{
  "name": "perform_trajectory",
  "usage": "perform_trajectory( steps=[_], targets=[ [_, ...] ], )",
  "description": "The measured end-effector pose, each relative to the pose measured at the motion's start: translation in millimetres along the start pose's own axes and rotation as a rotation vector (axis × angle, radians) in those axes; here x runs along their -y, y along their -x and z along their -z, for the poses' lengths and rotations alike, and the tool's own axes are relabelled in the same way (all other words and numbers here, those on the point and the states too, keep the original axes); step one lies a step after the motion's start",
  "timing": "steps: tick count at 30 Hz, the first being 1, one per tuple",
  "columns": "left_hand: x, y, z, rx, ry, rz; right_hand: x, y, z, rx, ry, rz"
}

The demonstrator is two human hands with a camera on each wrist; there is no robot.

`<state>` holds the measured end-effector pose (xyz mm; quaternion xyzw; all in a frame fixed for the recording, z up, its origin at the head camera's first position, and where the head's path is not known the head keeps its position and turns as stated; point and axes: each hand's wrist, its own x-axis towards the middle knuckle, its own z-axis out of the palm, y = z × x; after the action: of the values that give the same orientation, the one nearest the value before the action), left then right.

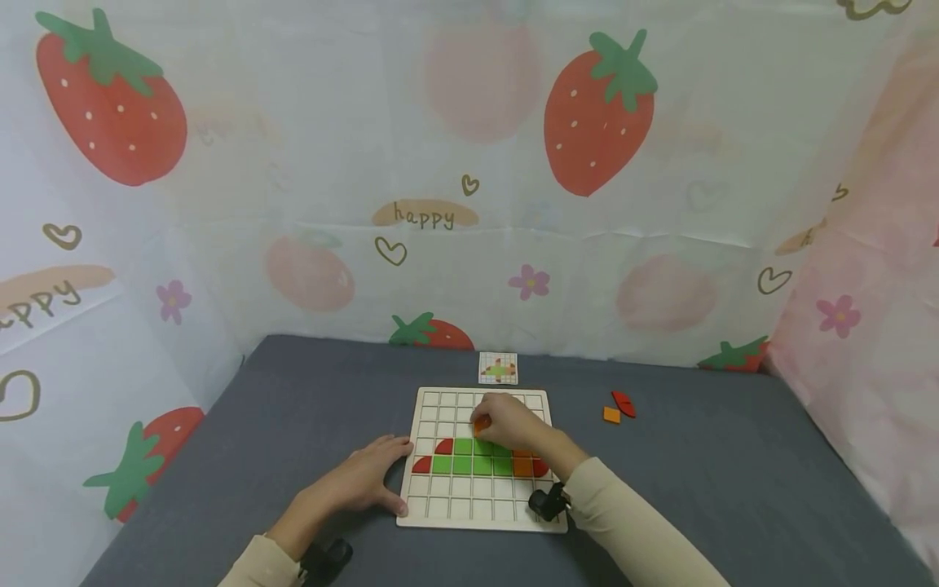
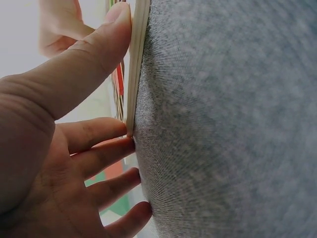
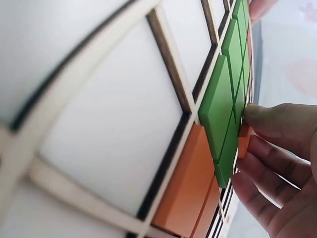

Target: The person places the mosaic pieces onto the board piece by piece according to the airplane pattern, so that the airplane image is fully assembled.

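A wooden grid board lies on the table. On it, green square tiles fill two rows, with red curved pieces at the ends and orange squares at the right. My right hand pinches an orange square tile just above the upper green row. In the right wrist view, thumb and fingers hold that tile by its sides, beside the green tiles. My left hand touches the board's left edge, fingers fairly straight; in the left wrist view the thumb rests along the rim.
Behind the board lies a small pattern card with a coloured figure on a grid. To the right are a loose orange square and red curved pieces. The grey tabletop ends at a printed curtain.
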<state>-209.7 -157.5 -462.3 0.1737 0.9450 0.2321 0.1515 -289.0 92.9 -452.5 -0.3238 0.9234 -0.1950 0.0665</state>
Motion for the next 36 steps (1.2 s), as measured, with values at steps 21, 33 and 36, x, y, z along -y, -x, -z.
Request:
perform_trajectory(
  steps=[21, 33, 36],
  targets=[
    [0.5, 0.8, -1.6, -0.012, 0.004, -0.023, 2, 3, 0, -0.006, 0.009, 0.011],
    [-0.9, 2.1, -0.2, -0.032, -0.001, -0.035, -5, 7, 11, -0.010, -0.065, -0.042],
    [-0.1, 1.8, -0.7, -0.033, -0.002, -0.036, -10, 9, 15, -0.025, -0.065, -0.049]
  ],
)
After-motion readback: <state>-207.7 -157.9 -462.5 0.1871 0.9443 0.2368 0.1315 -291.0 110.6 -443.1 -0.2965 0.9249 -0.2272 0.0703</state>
